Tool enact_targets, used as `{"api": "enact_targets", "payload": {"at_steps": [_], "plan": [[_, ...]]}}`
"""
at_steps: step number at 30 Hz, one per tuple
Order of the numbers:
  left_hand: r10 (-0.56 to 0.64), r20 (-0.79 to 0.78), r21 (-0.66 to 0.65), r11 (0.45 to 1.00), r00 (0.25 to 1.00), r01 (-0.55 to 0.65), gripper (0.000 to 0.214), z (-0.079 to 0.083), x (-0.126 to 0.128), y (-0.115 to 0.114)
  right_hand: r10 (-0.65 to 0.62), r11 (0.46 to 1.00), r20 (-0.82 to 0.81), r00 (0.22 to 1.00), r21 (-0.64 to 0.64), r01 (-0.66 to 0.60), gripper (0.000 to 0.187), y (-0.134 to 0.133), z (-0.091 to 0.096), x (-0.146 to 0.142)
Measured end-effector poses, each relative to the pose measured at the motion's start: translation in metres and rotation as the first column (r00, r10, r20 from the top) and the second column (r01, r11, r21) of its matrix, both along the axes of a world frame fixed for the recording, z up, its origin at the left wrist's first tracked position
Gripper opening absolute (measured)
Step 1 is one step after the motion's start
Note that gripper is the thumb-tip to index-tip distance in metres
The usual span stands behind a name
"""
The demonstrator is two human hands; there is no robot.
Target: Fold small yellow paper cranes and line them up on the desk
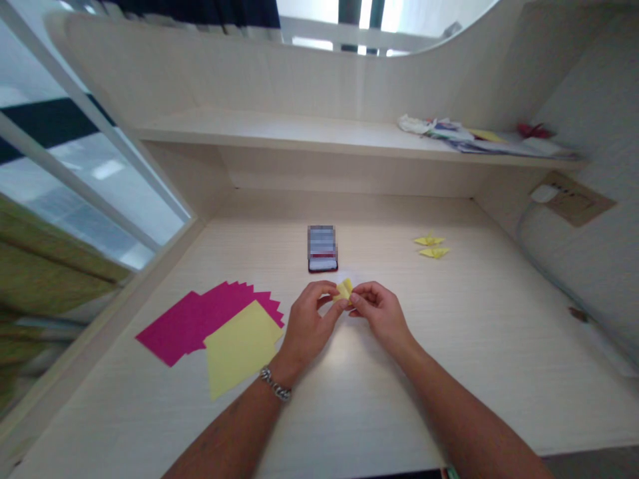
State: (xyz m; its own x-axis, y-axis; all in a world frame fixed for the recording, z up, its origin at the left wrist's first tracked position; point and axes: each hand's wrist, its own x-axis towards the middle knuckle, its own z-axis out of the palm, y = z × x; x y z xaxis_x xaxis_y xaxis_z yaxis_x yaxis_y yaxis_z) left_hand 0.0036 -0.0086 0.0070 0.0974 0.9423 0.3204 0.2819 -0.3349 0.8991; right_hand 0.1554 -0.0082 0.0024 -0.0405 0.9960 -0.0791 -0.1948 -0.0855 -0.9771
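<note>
A small folded piece of yellow paper (pixel 344 289) is held up between my two hands, just in front of the phone. My left hand (pixel 312 318) pinches its left side between thumb and fingers. On the other side, my right hand (pixel 382 307) grips the paper's lower right edge with thumb and forefinger. Fingertips hide part of the folds. Left of my hands lie fanned magenta paper sheets (pixel 210 316), with a yellow paper sheet (pixel 242 346) over them. Two folded yellow paper figures (pixel 433 253) with pointed ends rest on the desk to the right.
The phone (pixel 322 248) lies screen up on the pale desk (pixel 349 412). A shelf (pixel 279 130) runs along the back, with crumpled papers (pixel 449 133) at its right. A plug and cable (pixel 544 194) hang from the wall socket on the right.
</note>
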Motion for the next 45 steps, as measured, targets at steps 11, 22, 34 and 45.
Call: {"api": "enact_targets", "payload": {"at_steps": [11, 22, 34, 45], "plan": [[-0.041, 0.000, -0.039, 0.998, 0.999, 0.041, 0.011, -0.002, -0.003, 0.000, 0.034, 0.999, -0.018, 0.999, 0.038, -0.033, 0.027, -0.001, -0.003, 0.000], [0.050, -0.077, 0.107, 0.993, 0.996, -0.042, 0.007, 0.004, 0.002, -0.005, -0.083, 0.970, 0.371, 0.925, 0.243, -0.011, 0.010, -0.006, 0.000, -0.002], [-0.036, 0.328, -0.169, 0.981, 0.944, 0.096, 0.031, -0.004, -0.009, 0.011, 0.092, 0.994, 0.055, 0.994, -0.070, -0.088, 0.021, -0.002, 0.003, -0.003], [-0.068, 0.218, -0.260, 0.958, 0.974, 0.125, 0.029, -0.001, -0.007, 0.009, 0.213, 0.969, -0.073, 0.974, -0.109, -0.220, 0.028, -0.007, 0.010, -0.002]]}}
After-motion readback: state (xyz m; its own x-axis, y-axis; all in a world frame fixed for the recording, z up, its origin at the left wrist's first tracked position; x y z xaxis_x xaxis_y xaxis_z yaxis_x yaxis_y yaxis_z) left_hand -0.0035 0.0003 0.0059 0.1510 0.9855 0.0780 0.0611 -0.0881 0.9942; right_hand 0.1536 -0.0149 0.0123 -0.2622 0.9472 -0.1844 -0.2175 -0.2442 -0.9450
